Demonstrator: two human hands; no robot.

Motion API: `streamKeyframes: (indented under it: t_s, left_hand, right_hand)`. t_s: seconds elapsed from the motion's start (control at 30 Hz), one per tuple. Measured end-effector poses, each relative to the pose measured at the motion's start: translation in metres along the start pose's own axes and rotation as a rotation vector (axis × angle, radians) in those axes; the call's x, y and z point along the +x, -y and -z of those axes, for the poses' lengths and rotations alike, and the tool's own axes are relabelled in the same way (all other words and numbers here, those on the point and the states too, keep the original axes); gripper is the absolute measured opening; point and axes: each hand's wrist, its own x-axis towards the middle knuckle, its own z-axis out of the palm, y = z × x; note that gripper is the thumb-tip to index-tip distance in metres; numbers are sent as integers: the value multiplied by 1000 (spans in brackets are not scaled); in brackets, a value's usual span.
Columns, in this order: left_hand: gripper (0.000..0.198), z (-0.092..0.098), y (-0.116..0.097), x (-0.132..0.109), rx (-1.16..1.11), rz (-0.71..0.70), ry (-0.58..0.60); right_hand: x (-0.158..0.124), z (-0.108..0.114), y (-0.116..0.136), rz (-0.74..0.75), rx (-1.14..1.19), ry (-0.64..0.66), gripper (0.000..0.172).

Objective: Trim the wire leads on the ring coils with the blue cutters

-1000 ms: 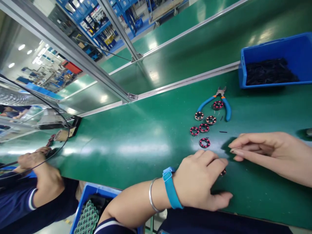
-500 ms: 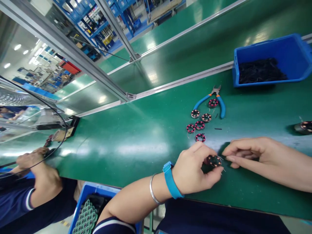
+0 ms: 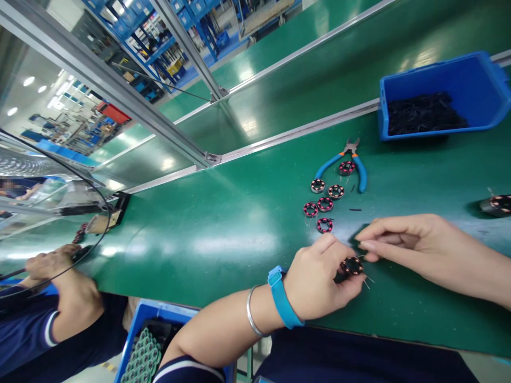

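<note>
My left hand (image 3: 319, 271) grips a small motor stator (image 3: 352, 266), a dark ring with copper windings, between thumb and fingers. Thin pale wires (image 3: 368, 282) stick out from its right side. Just to the right, my right hand (image 3: 415, 247) is pinched closed, its fingertips close to one of the stator's wires; whatever sits between them is too small to make out. Beyond my hands lie several ring stators with pink or copper windings, the nearest a pink one (image 3: 324, 225). Blue-handled cutting pliers (image 3: 351, 159) lie spread around another stator (image 3: 347, 168).
A blue bin (image 3: 439, 133) with thin black pieces stands at the back right. Another stator (image 3: 497, 205) is at the right edge. A short black piece (image 3: 355, 209) lies on the green table (image 3: 223, 213). At left, a co-worker's hands (image 3: 51, 260) work near a blue crate (image 3: 139, 314).
My right hand has moved slightly left and up, with its fingertips nearer the stator's wires. The left hand keeps its grip on the stator, tilted a little differently. The view has shifted slightly.
</note>
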Motion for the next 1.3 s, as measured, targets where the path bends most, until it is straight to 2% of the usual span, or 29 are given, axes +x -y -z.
streamKeyframes:
  t_s: [0.13, 0.3, 0.53, 0.8, 0.93, 1.3]
  left_hand:
    - [25, -1, 0, 1, -137, 41, -69]
    - [26, -2, 0, 4, -216, 105, -108]
    - [26, -2, 1, 5, -171, 72, -90]
    - [22, -3, 2, 4, -126, 61, -56]
    - [23, -3, 3, 3, -107, 49, -53]
    - [21, -3, 2, 3, -135, 44, -58]
  right_hand:
    - [0, 6, -3, -47, 26, -5, 72]
    - [-2, 2, 5, -71, 21, 26, 71]
    - [-2, -2, 7, -66, 54, -24, 72]
    - [-2, -5, 10, 3, 35, -11, 58]
    - [-3, -3, 8, -12, -1, -40, 63]
    - [-5, -5, 12, 17, -14, -30, 61]
